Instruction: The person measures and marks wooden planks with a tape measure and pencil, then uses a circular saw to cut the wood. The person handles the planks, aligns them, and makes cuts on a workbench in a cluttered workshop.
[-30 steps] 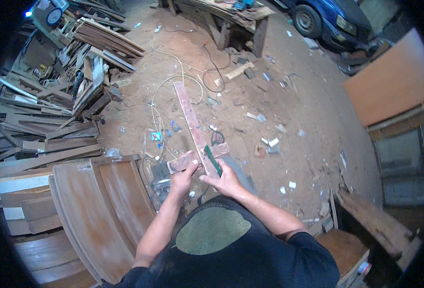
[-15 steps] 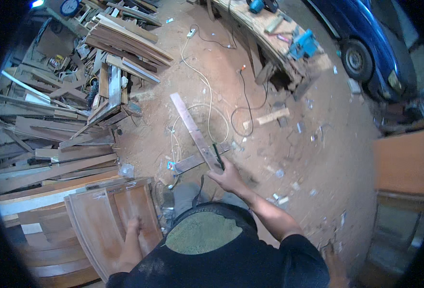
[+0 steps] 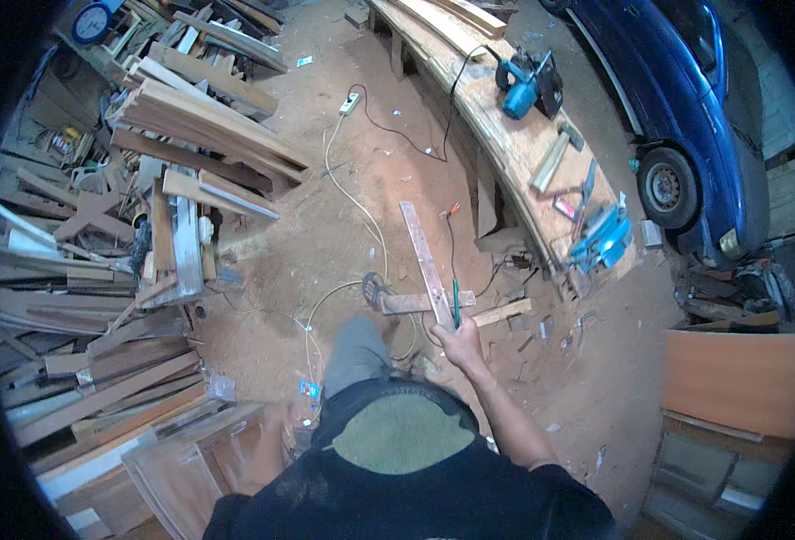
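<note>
My right hand (image 3: 459, 346) is closed around the near end of a long, reddish-brown wooden strip (image 3: 423, 254), which points away from me. A shorter wooden crosspiece (image 3: 406, 303) lies across the strip just beyond my fingers; whether they are joined I cannot tell. A thin green pencil-like stick (image 3: 456, 301) stands up from the same grip. My left hand (image 3: 276, 425) is low at my left side, near a brown panelled wooden door (image 3: 195, 468). Motion smears its fingers.
At the right, a workbench (image 3: 505, 144) bears a teal circular saw (image 3: 522, 90), a hammer (image 3: 555, 157) and a blue power tool (image 3: 603, 236). Cables (image 3: 375, 211) cross the dirt floor. Stacked boards (image 3: 208, 126) fill the left; a blue car (image 3: 686, 117) stands beyond the bench.
The view has shifted forward, bringing more of the workbench into sight. My right hand has carried the wooden strips and green stick along. My left hand has moved away from the door's middle.
</note>
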The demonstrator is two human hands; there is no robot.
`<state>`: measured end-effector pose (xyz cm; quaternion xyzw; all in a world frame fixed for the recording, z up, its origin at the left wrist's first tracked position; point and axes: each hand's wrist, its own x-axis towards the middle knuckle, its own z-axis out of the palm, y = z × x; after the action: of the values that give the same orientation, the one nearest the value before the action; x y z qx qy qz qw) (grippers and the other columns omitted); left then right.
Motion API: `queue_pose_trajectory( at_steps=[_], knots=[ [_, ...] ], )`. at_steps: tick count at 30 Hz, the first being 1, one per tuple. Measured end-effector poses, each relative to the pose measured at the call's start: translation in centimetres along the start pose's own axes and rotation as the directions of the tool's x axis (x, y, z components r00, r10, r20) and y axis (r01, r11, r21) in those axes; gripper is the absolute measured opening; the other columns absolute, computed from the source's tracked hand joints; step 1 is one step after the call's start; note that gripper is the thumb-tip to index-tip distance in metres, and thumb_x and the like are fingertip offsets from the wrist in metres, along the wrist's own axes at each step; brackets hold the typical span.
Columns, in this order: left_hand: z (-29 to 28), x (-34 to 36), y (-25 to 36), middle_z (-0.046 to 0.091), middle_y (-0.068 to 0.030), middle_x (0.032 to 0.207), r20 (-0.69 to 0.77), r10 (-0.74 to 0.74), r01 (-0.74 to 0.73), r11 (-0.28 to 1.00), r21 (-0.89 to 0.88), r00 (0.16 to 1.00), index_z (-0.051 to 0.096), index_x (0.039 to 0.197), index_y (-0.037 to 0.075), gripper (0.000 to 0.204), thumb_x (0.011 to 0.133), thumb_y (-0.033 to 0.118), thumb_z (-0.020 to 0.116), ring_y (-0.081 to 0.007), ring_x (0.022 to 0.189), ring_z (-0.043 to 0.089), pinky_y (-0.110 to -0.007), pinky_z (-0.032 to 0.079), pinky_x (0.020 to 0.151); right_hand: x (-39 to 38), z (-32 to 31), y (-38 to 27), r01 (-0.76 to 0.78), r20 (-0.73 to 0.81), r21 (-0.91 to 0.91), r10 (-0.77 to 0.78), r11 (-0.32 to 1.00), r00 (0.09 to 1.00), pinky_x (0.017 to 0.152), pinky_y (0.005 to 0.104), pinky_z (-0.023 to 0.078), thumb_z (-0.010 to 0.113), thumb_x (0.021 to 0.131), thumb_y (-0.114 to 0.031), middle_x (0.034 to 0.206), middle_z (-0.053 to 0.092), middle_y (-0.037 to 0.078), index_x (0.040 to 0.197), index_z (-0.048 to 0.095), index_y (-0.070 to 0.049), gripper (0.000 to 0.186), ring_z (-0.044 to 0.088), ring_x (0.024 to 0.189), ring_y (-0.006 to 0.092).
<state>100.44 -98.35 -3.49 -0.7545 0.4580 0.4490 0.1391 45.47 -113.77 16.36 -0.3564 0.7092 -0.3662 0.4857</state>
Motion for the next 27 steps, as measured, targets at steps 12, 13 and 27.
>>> queue_pose_trajectory(
  at_steps=[12,13,27],
  knots=[
    [-51.4,14.6,48.2,0.067,-0.0009,0.084,-0.563,0.329,-0.611,0.66,-0.436,0.758,0.07,0.096,0.004,0.027,0.101,0.03,0.065,-0.0098,0.076,0.06,-0.028,0.049,0.071,26.3,1.7,-26.5,0.185,-0.09,-0.07,-0.191,0.98,0.977,0.09,0.0386,0.052,0.079,0.079,-0.029,0.104,0.071,0.016,0.118,0.064,0.004,0.053,0.068,0.098,0.0247],
    [-53.2,15.4,51.5,0.067,-0.0009,0.085,-0.569,0.34,-0.631,0.626,-0.458,0.749,0.07,0.097,0.004,0.026,0.101,0.029,0.065,-0.01,0.077,0.06,-0.028,0.05,0.072,29.3,2.1,-26.7,0.228,-0.113,-0.059,-0.233,0.972,0.966,0.088,0.0401,0.053,0.079,0.08,-0.028,0.102,0.072,0.017,0.116,0.064,0.004,0.05,0.069,0.095,0.0272],
    [-60.2,39.3,71.7,0.075,-0.0148,0.102,-0.098,0.392,-0.393,0.92,0.009,0.915,0.071,0.112,-0.002,0.042,0.095,0.036,0.069,-0.0221,0.095,0.071,-0.037,0.055,0.089,63.7,4.4,-37.2,0.166,-0.299,0.176,-0.108,0.97,0.948,0.082,0.0411,0.054,0.078,0.08,-0.024,0.101,0.071,0.015,0.117,0.061,0.0,0.047,0.069,0.09,0.0269]
  ],
)
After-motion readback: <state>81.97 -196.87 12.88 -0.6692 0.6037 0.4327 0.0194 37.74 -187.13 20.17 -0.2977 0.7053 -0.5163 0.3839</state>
